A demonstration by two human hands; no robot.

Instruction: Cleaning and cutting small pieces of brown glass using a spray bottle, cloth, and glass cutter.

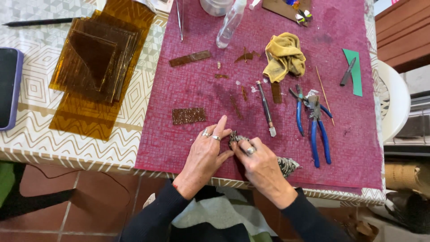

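Both hands meet near the front edge of the magenta mat [188,148]. Left hand [205,154] lies mostly flat, fingers extended, thumb and fingertips touching a small dark mottled piece [234,136]. Right hand [260,163] is pinched on that same piece from the other side, fingers curled over it — so the piece sits between the two hands, low on the mat, partly hidden. Can't tell if it's glass or foil-wrapped.

Around them:
- textured brown glass rectangle [189,115] just left of the left hand, apart from it
- pen-style glass cutter [266,109] just above the right hand, tip pointing toward the fingers
- blue-handled pliers [316,127] to the right, well apart
- yellow cloth [284,56], clear bottle [230,24] and amber glass sheets [96,67] further off
- thin amber slivers [237,106] scattered mid-mat

Risks, as I judge them: the piece is small and held only by fingertips, bare skin on edges — a slip could nick a finger. Slivers lie close to the hands; a sliding palm could pick one up. Work is also close to the table edge, so a dropped piece could go to the tile floor.
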